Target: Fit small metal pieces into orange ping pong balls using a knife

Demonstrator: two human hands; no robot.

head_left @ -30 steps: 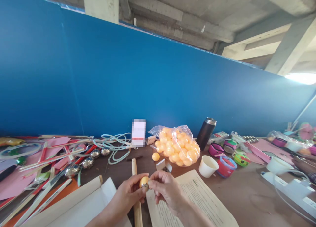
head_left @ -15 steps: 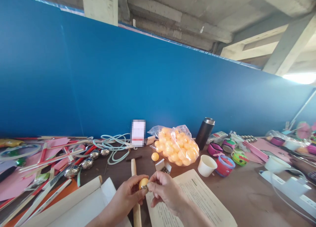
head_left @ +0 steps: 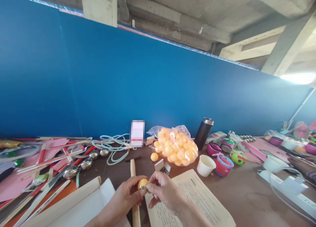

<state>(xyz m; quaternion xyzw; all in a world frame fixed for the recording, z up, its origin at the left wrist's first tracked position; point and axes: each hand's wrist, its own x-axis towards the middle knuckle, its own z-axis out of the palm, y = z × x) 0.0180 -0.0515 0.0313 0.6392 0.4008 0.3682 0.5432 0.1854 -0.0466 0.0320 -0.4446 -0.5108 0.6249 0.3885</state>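
Fingers of your left hand [head_left: 127, 194] are clamped round an orange ball [head_left: 142, 182], held just above the wooden hammer handle [head_left: 135, 215]. It looks light, smooth and hollow, probably stiff yet thin enough to dent, so grip it by the sides with gentle, spread pressure. Shiny metal bits [head_left: 143, 187] show on its lower face; keep your skin off them, as they may be sharp or slick. Beyond lies a loose ball [head_left: 154, 157], then a small open box [head_left: 158, 165] of metal pieces, just past your right hand [head_left: 167, 190]. Its thumb and forefinger pinch together at the held ball's edge; whether anything sits between them, you cannot tell. Farther right, a clear bag [head_left: 153, 131] bulges with similar balls, likely as easily crushed.
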